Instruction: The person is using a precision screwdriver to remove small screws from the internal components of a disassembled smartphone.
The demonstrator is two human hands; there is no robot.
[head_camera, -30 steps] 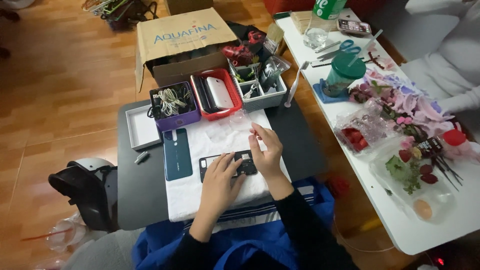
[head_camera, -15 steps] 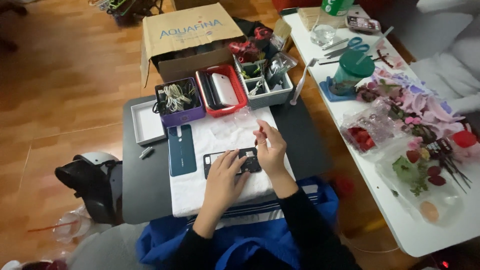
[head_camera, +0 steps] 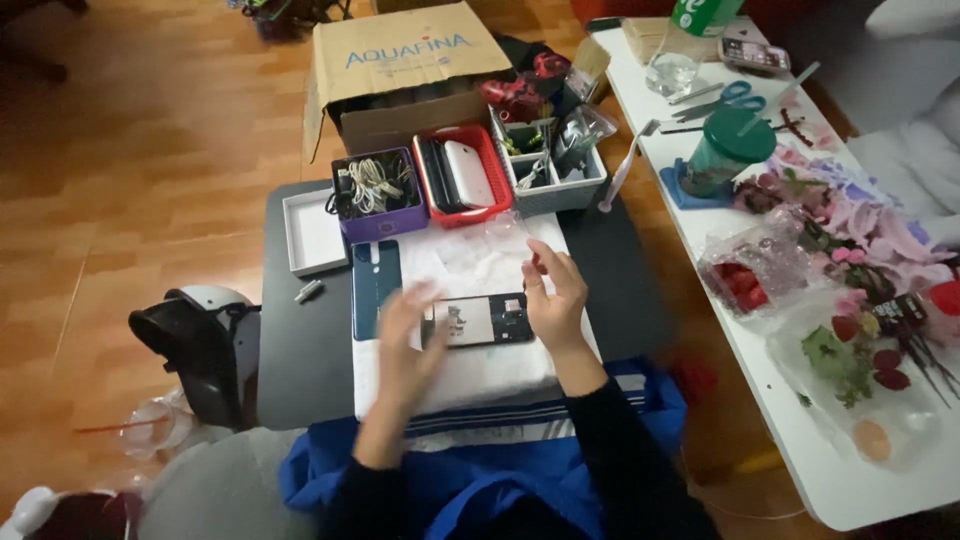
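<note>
The opened phone (head_camera: 478, 321) is lying flat on the white cloth (head_camera: 470, 375), just right of the teal back cover (head_camera: 376, 288) and near the red tray (head_camera: 462, 180). The right hand (head_camera: 553, 300) is resting at the phone's right end with fingers loosely curled, thumb and forefinger pinched on something too small to make out. The left hand (head_camera: 407, 340) is blurring over the phone's left end — whether its fingers are gripping is unclear. To do this well, one hand should be pinning the phone steady — the other working lightly over the exposed parts.
</note>
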